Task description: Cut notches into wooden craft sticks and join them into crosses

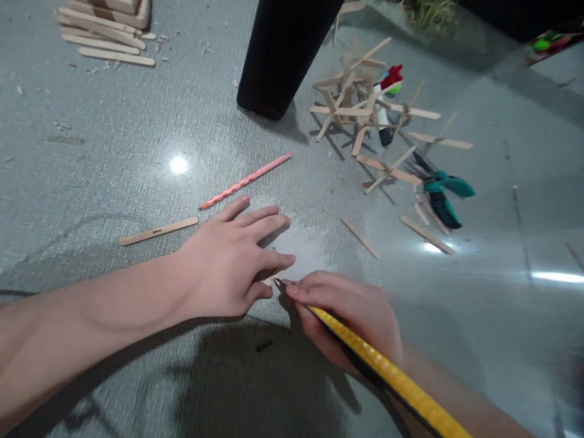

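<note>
My left hand (228,255) lies palm down on the table with its fingers spread. Under its thumb and index finger lies a pale wooden craft stick (271,280), mostly hidden by the hand. In a pen-like grip, my right hand (342,310) holds a long yellow-and-black craft knife (365,359). The knife's dark pointed tip meets the visible bit of the stick. Just beyond my left fingers is a pink pencil (249,180), lying at a slant. Beside my left wrist rests another craft stick (159,232) with a small dark slot in its middle.
Crossed-stick pieces (360,112) are heaped at the back right, with a white tube (382,115) among them. Teal-handled pliers (442,194) lie nearby, close to loose sticks (426,234). A tall black container (285,55) stands at the back; a stick pile (107,39) lies far left.
</note>
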Motion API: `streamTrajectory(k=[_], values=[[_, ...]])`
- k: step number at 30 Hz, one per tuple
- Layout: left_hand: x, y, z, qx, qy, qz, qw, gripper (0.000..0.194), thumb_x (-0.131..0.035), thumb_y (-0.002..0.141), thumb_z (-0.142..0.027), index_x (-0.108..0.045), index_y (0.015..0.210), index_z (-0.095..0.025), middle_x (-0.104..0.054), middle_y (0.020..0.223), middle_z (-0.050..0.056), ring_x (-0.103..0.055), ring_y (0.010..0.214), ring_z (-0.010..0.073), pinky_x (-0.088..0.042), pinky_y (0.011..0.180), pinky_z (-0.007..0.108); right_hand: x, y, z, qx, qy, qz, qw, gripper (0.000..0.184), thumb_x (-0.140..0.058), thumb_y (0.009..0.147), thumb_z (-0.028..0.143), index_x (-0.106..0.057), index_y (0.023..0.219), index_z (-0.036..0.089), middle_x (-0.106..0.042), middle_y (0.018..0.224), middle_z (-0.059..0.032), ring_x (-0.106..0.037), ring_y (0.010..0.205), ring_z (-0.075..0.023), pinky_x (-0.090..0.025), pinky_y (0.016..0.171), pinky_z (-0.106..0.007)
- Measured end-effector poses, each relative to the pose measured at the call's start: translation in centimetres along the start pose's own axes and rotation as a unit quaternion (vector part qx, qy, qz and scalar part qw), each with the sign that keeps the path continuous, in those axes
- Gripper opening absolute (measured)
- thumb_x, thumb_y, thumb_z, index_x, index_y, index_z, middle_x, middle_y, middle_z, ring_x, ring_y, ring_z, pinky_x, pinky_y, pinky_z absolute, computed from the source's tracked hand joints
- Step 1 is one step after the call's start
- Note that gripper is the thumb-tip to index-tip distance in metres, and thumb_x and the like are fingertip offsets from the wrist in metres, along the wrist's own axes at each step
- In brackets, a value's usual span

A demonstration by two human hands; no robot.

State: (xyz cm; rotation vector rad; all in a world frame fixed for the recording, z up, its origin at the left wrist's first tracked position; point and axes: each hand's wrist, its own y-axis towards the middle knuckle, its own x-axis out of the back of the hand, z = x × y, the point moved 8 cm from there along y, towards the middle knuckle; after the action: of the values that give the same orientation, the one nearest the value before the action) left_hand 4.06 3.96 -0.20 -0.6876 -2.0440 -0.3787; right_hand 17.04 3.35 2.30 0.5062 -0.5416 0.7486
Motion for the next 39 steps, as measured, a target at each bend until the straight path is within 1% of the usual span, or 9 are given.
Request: streamTrajectory(k=[7, 10, 15, 20, 24, 29, 32, 35, 39], values=[[0.0, -0.1, 0.1, 0.002, 0.001, -0.003, 1.000, 0.046, -0.072, 0.091, -0.042, -0.071, 0.136, -0.033, -0.049, 0.160, 0.014, -0.038, 0.155, 0.0368, -0.023, 0.127, 0.065, -0.1, -1.0, -1.0, 0.013, 0.000, -0.002, 1.000, 0.027, -0.060, 0.097, 0.008, -0.066, 0.116, 0.026, -0.079, 0.088, -0.0019, -0.077, 0.077, -0.0160, -0.064, 0.068, -0.026], [0.1, -0.1, 0.0, -0.003, 0.001, -0.008, 1.000, 0.045, -0.072, 0.091, -0.042, -0.071, 0.135, -0.033, -0.049, 0.160, 0.014, -0.038, 0.155, 0.0372, -0.023, 0.127, 0.065, -0.1, -1.1, -1.3, 0.014, -0.008, -0.005, 1.000, 0.024, -0.060, 0.098, 0.009, -0.067, 0.114, 0.025, -0.080, 0.088, -0.0019, -0.078, 0.077, -0.0166, -0.064, 0.066, -0.026], [0.0, -0.1, 0.0, -0.007, 0.006, -0.012, 1.000, 0.044, -0.073, 0.090, -0.041, -0.073, 0.132, -0.032, -0.050, 0.159, 0.015, -0.037, 0.155, 0.0378, -0.023, 0.127, 0.065, -0.4, -0.8, -1.0, 0.018, -0.004, 0.001, 1.000, 0.024, -0.056, 0.101, 0.009, -0.066, 0.114, 0.026, -0.077, 0.077, 0.0012, -0.077, 0.075, -0.0161, -0.065, 0.068, -0.026], [0.0, 0.0, -0.2, -0.005, 0.010, -0.012, 1.000, 0.042, -0.074, 0.089, -0.038, -0.073, 0.130, -0.031, -0.050, 0.158, 0.015, -0.038, 0.155, 0.0376, -0.023, 0.127, 0.064, -0.2, -0.3, -0.2, 0.001, -0.002, -0.007, 1.000, 0.023, -0.061, 0.094, 0.006, -0.068, 0.108, 0.024, -0.077, 0.088, -0.0020, -0.076, 0.076, -0.0139, -0.063, 0.071, -0.023], [0.1, -0.1, -0.2, 0.011, 0.007, -0.009, 1.000, 0.039, -0.072, 0.090, -0.037, -0.074, 0.129, -0.032, -0.050, 0.159, 0.013, -0.039, 0.154, 0.0370, -0.021, 0.128, 0.065, -0.2, 0.1, 0.3, -0.006, -0.003, 0.002, 1.000, 0.022, -0.059, 0.093, 0.007, -0.069, 0.105, 0.023, -0.075, 0.084, -0.0019, -0.074, 0.072, -0.0134, -0.061, 0.066, -0.023], [0.1, -0.1, -0.3, 0.006, 0.005, -0.004, 1.000, 0.041, -0.071, 0.090, -0.036, -0.073, 0.131, -0.031, -0.048, 0.160, 0.015, -0.038, 0.155, 0.0390, -0.020, 0.127, 0.067, -0.1, -0.1, 0.0, -0.004, -0.011, -0.003, 1.000, 0.023, -0.058, 0.093, 0.007, -0.068, 0.104, 0.025, -0.075, 0.081, -0.0013, -0.074, 0.068, -0.0145, -0.061, 0.061, -0.024], [0.1, -0.1, -0.2, 0.002, 0.001, -0.007, 1.000, 0.042, -0.072, 0.090, -0.036, -0.073, 0.132, -0.031, -0.049, 0.160, 0.015, -0.038, 0.154, 0.0395, -0.020, 0.126, 0.068, 0.0, -0.5, -0.5, 0.000, -0.008, -0.021, 1.000, 0.023, -0.061, 0.093, 0.007, -0.068, 0.104, 0.026, -0.077, 0.083, -0.0006, -0.076, 0.071, -0.0155, -0.064, 0.063, -0.024], [0.1, -0.1, -0.1, 0.003, -0.007, -0.009, 1.000, 0.043, -0.072, 0.090, -0.038, -0.072, 0.133, -0.031, -0.049, 0.160, 0.014, -0.040, 0.153, 0.0389, -0.021, 0.127, 0.067, 0.2, -0.6, -0.7, 0.009, -0.007, -0.043, 0.999, 0.023, -0.063, 0.091, 0.005, -0.069, 0.104, 0.024, -0.078, 0.083, -0.0010, -0.077, 0.070, -0.0140, -0.064, 0.066, -0.022], [0.0, -0.2, 0.0, 0.004, -0.009, -0.008, 1.000, 0.043, -0.071, 0.091, -0.040, -0.072, 0.133, -0.032, -0.048, 0.161, 0.014, -0.038, 0.154, 0.0390, -0.019, 0.127, 0.067, 0.1, -0.2, -0.6, 0.009, -0.020, -0.039, 0.999, 0.023, -0.062, 0.091, 0.005, -0.069, 0.102, 0.024, -0.078, 0.081, -0.0014, -0.076, 0.068, -0.0135, -0.064, 0.066, -0.022]])
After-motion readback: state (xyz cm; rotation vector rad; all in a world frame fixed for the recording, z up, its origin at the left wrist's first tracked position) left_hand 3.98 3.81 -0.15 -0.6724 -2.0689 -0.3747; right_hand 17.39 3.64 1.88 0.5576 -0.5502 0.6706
